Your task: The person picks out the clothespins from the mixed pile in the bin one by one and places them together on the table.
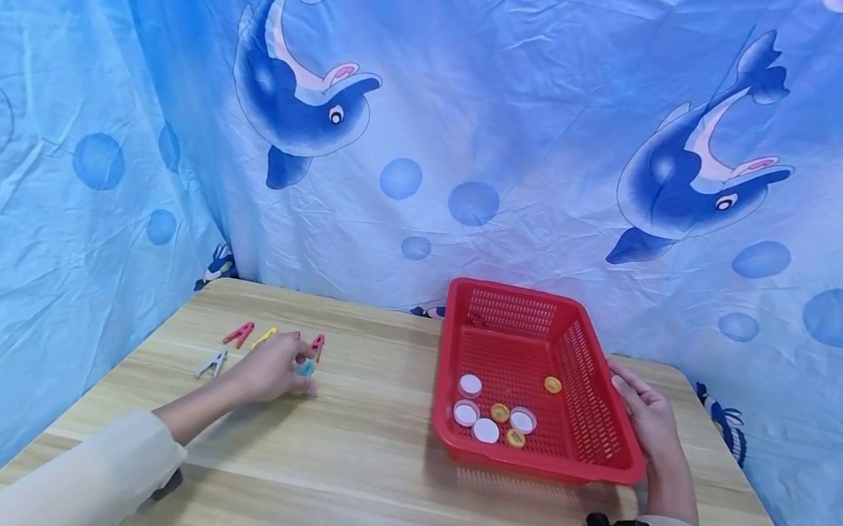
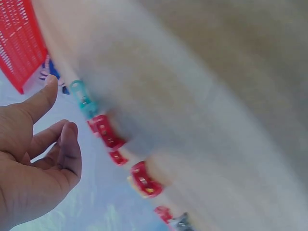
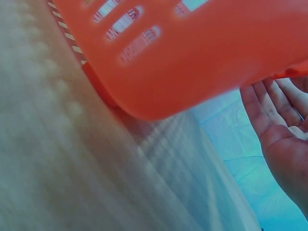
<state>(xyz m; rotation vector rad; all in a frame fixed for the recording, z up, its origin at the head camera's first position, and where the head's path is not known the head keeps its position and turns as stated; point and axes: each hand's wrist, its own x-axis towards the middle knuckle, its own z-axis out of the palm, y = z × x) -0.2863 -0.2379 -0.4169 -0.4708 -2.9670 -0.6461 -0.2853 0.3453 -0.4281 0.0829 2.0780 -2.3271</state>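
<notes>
My left hand [image 1: 272, 369] hovers at a teal clothespin [image 1: 305, 367], thumb and fingertips on either side of it. In the left wrist view a gap shows between the thumb and the bent fingers, and the teal clothespin [image 2: 84, 99] lies beyond them. Close by are a red clothespin [image 1: 318, 346], a yellow one [image 1: 265, 335], another red one [image 1: 239, 333] and a grey one [image 1: 213, 364]. My right hand [image 1: 652, 417] grips the right rim of a red plastic basket [image 1: 611, 371], thumb on top and fingers underneath.
Inside the basket lie several white round discs [image 1: 485, 430] in clear cases and yellow caps [image 1: 552, 385]. The wooden table [image 1: 343, 473] ends at a blue dolphin-print curtain [image 1: 434, 114] behind and at the sides.
</notes>
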